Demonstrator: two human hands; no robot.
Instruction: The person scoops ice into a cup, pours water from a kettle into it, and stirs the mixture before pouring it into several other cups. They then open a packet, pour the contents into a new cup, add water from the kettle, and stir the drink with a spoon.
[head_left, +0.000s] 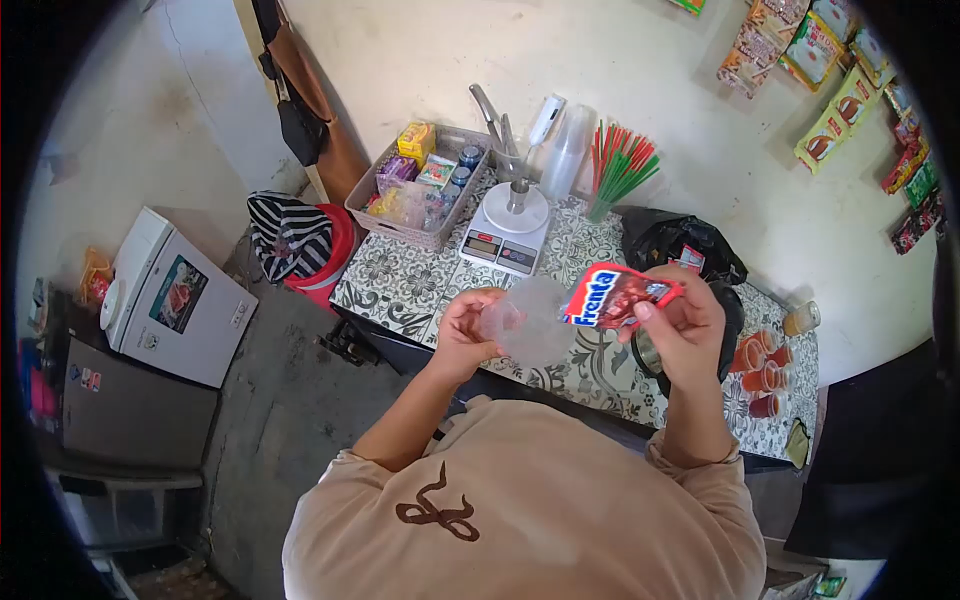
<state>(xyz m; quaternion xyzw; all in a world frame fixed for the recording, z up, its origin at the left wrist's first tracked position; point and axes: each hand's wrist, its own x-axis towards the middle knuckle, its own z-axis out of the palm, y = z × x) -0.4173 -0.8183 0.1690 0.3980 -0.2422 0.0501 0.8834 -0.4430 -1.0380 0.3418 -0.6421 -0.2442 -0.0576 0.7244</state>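
Note:
My left hand [472,330] is wrapped round a clear plastic cup [540,322], which tilts with its mouth toward the right. In my right hand [680,325] is a red drink powder sachet marked "Frenta" [620,298], pinched between thumb and fingers. The sachet's left end is at the cup's mouth; whether powder is coming out cannot be made out. Beyond the cup stands a white kitchen scale [505,235] with a small metal measuring cup [518,196] on its plate.
A basket [425,235] of packets and jars stands at the back left. Stacked plastic cups [568,150], straws [620,165] and a black plastic bag [680,245] line the wall side. Several small cups of red liquid [765,375] sit at the right. The patterned tabletop [395,285] ends close to my body.

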